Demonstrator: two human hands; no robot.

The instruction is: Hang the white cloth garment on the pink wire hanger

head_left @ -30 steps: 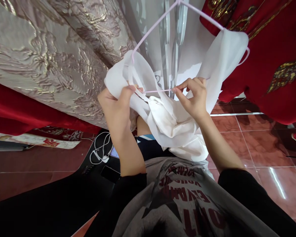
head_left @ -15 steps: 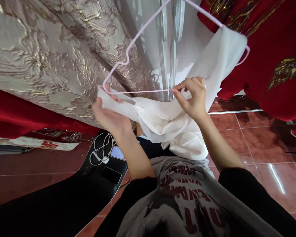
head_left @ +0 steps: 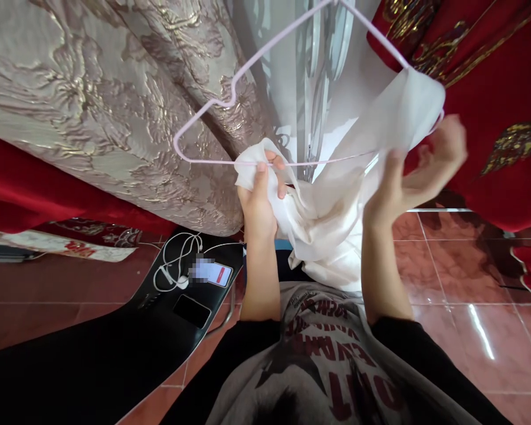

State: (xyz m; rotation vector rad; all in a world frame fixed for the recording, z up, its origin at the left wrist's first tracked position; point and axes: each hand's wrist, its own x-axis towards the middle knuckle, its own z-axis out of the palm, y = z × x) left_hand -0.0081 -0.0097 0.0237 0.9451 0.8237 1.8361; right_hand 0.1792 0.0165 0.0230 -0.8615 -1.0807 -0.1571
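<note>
A thin pale pink hanger [head_left: 212,106] hangs in front of me with a white garment [head_left: 331,218] draped over its right shoulder only. My left hand [head_left: 261,195] is closed on a bunch of the white cloth at the hanger's bottom bar. Further right, my right hand [head_left: 418,171] is blurred by motion, fingers curled at the cloth near the hanger's right end; whether it grips the cloth is unclear. The hanger's left shoulder is bare.
A beige and gold brocade fabric [head_left: 92,106] hangs at the left, red embroidered fabric [head_left: 500,106] at the right. A black stand [head_left: 159,301] below holds two phones [head_left: 210,273] and a white cable [head_left: 177,268]. The floor is red glossy tile [head_left: 460,283].
The white cloth has come off the hanger's left shoulder. My left hand moved right to the middle of the bottom bar with the cloth. My right hand moved from the bar to the hanger's right end.
</note>
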